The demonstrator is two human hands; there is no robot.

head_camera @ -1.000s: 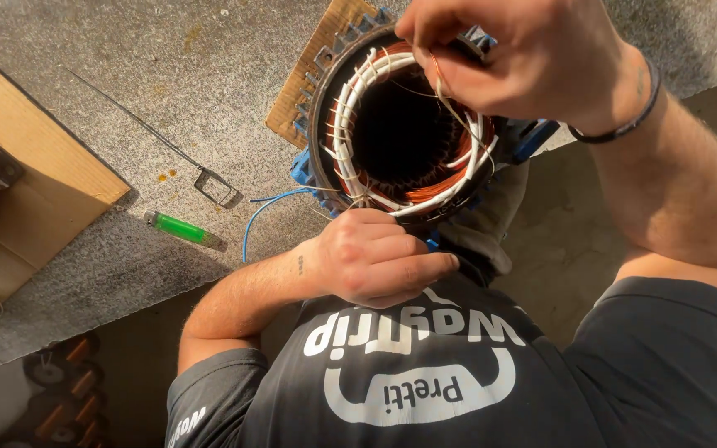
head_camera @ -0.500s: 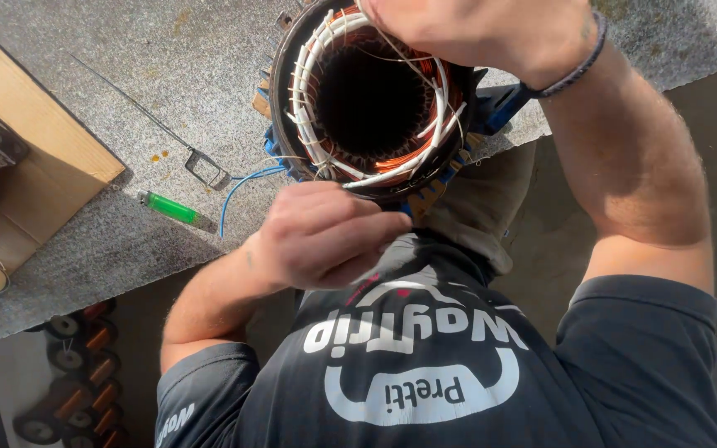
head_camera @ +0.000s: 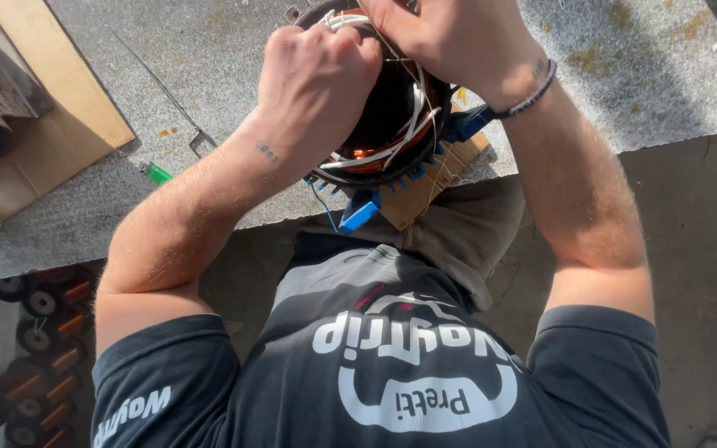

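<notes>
From the head view, the motor stator (head_camera: 392, 124) sits at the grey tabletop's (head_camera: 209, 75) near edge. The left hand (head_camera: 317, 79) curls closed over its rim; the right hand (head_camera: 450, 37) pinches the white winding wires (head_camera: 412, 112). A green lighter (head_camera: 158, 172) lies nearby.

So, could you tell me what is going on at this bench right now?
A person is working with both bare hands on a round motor stator with copper windings and white sleeving, which sits at the edge of a grey stone worktop. The left hand and right hand are together on its upper rim, gripping the winding wires. A green lighter lies beside it.
</notes>
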